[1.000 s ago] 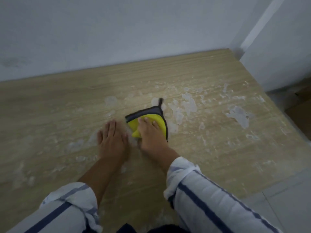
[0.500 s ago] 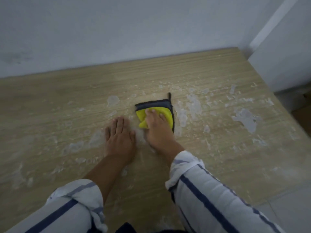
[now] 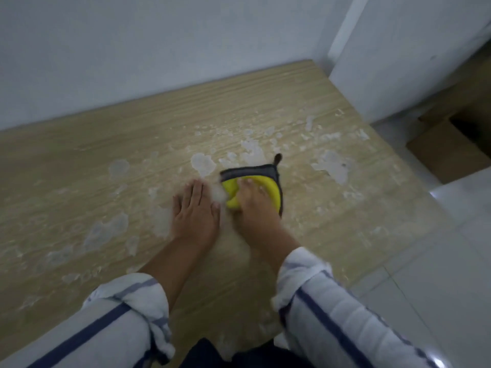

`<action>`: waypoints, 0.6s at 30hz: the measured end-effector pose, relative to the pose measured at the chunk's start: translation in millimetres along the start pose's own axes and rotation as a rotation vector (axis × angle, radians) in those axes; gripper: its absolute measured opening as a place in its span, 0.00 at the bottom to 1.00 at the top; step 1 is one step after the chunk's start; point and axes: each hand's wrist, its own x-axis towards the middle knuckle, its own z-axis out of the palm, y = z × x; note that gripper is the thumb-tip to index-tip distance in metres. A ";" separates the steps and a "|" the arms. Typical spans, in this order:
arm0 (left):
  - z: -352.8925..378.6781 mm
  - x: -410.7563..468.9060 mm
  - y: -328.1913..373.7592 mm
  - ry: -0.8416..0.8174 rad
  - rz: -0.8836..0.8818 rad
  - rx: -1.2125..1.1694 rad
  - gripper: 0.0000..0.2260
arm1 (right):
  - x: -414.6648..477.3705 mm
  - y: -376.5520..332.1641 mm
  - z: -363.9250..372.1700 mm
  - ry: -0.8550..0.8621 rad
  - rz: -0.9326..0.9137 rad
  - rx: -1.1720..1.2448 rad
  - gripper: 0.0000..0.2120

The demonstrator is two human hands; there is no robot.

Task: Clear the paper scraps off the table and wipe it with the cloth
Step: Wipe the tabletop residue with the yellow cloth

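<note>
Two hands work mid-bench: the left hand [image 3: 195, 213] lies spread flat, the right hand [image 3: 255, 205] presses the cloth [image 3: 253, 188]. Scraps [image 3: 330, 167] look stuck; wiping may smear them or push them off the right edge.

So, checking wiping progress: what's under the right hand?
The yellow, grey-edged cloth, pressed on the wooden table by the right hand. Any residue beneath is hidden.

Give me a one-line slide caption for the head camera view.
Right hand presses a yellow cloth onto the scrap-strewn wooden table, left hand flat beside it.
</note>
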 end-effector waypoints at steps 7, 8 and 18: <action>6.0 -0.2 26.2 -0.026 0.061 0.040 0.26 | -53.9 134.7 -83.7 0.273 0.480 0.030 0.30; 6.8 -1.9 29.6 -0.032 0.070 0.045 0.26 | -58.4 145.2 -96.5 0.279 0.545 0.035 0.30; 19.5 -11.1 65.5 -0.023 0.147 0.036 0.25 | -135.9 58.7 -28.6 0.113 0.105 0.094 0.32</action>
